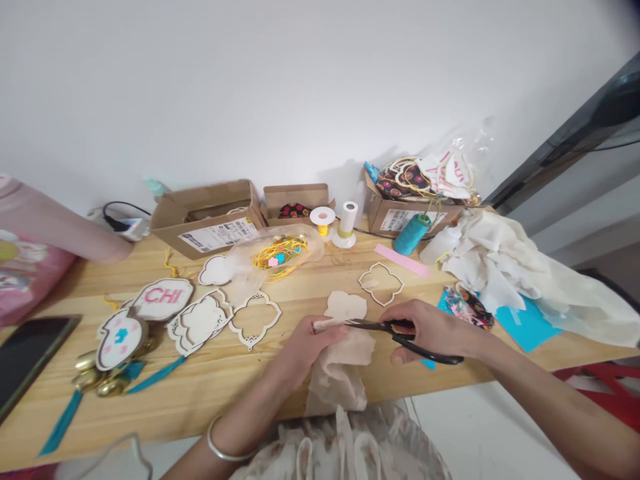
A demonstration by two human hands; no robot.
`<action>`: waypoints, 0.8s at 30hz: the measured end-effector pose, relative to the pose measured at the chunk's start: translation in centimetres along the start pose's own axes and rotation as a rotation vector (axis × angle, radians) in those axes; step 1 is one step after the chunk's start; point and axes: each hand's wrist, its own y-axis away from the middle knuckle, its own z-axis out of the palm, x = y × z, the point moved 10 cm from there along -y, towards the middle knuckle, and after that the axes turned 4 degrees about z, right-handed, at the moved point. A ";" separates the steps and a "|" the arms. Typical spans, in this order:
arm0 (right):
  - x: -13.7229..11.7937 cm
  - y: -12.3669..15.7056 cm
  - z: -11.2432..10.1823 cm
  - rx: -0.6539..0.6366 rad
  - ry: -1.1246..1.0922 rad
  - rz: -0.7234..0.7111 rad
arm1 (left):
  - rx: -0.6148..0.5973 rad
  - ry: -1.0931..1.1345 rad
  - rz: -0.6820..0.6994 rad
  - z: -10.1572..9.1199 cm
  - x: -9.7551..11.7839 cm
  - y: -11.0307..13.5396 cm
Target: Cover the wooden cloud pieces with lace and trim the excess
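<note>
Pinching crumpled cream cloth (pixel 345 357) at the pale wooden table's (pixel 185 407) six o'clock edge, the left hand (pixel 319 335) is nearly closed; at its three o'clock, the right hand (pixel 425 330) curls partly round black, loop-handled scissors (pixel 386 327). Taut cloth should cut cleaner. Beyond, toward one o'clock, is a teal, cone-shaped spool (pixel 413 233).

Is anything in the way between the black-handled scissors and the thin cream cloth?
Nothing visible: the black-handled scissors reach the thin cream cloth. The left fingers, pinching it, sit close to the blades.
</note>
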 end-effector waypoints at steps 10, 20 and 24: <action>-1.6 -1.0 0.0 0.017 0.111 -0.072 | -0.057 0.030 -0.035 1.4 0.1 0.1; -0.9 -1.2 -0.2 0.024 0.084 -0.100 | -0.072 -0.022 -0.085 1.4 -0.5 0.0; -0.3 -1.1 -0.6 0.051 0.104 -0.112 | -0.123 -0.018 -0.085 1.4 -0.6 0.0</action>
